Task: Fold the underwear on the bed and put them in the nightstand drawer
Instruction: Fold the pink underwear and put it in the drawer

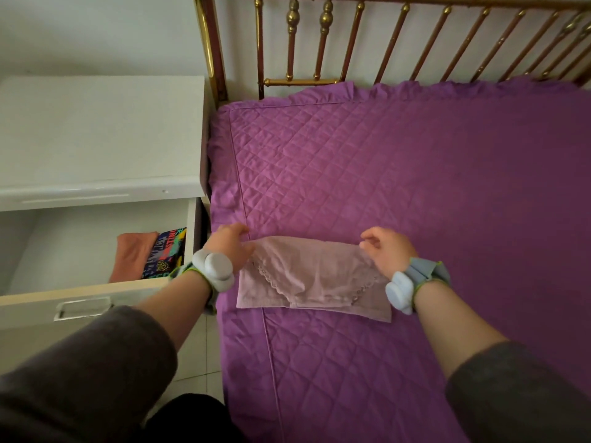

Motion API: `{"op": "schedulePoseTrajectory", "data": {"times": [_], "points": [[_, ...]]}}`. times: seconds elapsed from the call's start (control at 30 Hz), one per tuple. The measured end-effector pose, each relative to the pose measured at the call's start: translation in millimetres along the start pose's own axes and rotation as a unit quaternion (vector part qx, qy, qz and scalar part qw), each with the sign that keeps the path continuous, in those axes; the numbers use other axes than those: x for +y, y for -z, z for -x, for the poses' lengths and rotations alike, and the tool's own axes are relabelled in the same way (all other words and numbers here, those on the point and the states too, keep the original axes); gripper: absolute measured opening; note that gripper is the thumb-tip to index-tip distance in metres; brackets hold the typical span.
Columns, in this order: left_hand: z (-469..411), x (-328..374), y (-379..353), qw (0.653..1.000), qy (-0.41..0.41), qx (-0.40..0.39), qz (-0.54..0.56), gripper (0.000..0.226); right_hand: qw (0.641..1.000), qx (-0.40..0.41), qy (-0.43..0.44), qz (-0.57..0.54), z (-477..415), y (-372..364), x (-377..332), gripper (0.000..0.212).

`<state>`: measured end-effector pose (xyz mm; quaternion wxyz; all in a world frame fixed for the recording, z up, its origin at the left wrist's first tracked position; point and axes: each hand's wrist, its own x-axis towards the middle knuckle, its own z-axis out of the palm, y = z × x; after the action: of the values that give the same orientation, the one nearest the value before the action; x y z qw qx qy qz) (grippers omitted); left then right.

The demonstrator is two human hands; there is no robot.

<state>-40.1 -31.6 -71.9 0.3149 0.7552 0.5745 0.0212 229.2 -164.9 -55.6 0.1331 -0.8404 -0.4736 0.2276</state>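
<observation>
A pale pink pair of underwear (pixel 311 278) with lace trim lies flat on the purple quilted bed cover (pixel 399 187), near the bed's left front edge. My left hand (pixel 232 243) pinches its far left corner. My right hand (pixel 387 247) pinches the far right corner. Both hands hold the far edge a little off the cover. To the left, the white nightstand (pixel 99 132) has its drawer (pixel 83 292) pulled out. Inside the drawer lie a folded salmon-coloured piece (pixel 132 255) and a dark piece with bright print (pixel 166 254), side by side at the right end.
A brass headboard (pixel 323 39) with vertical bars stands at the far end of the bed against a white wall. Pale floor tiles (pixel 201 350) show in the gap between drawer and bed. The left part of the drawer is bare.
</observation>
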Motion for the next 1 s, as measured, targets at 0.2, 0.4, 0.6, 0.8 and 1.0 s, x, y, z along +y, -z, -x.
{"op": "schedulePoseTrajectory", "data": {"times": [0.2,0.4,0.6,0.8,1.0], "points": [[24,-19,-38,0.990,0.124,0.039,0.048,0.039,0.995,-0.020,0.100,0.020,20,-68,-26,0.029],[32,-14,-48,0.974,0.193,0.019,0.117,0.047,0.983,-0.063,0.172,0.027,33,-110,-49,0.051],[30,-9,-51,0.977,0.159,0.015,0.142,0.041,0.969,-0.123,0.178,0.120,35,-130,-46,0.059],[39,2,-55,0.984,0.065,0.048,0.156,0.032,0.952,-0.147,0.220,0.151,43,-135,-49,0.061],[42,24,-60,0.991,-0.004,-0.035,0.127,0.068,0.981,-0.067,0.178,0.028,54,-114,-37,0.048]]}}
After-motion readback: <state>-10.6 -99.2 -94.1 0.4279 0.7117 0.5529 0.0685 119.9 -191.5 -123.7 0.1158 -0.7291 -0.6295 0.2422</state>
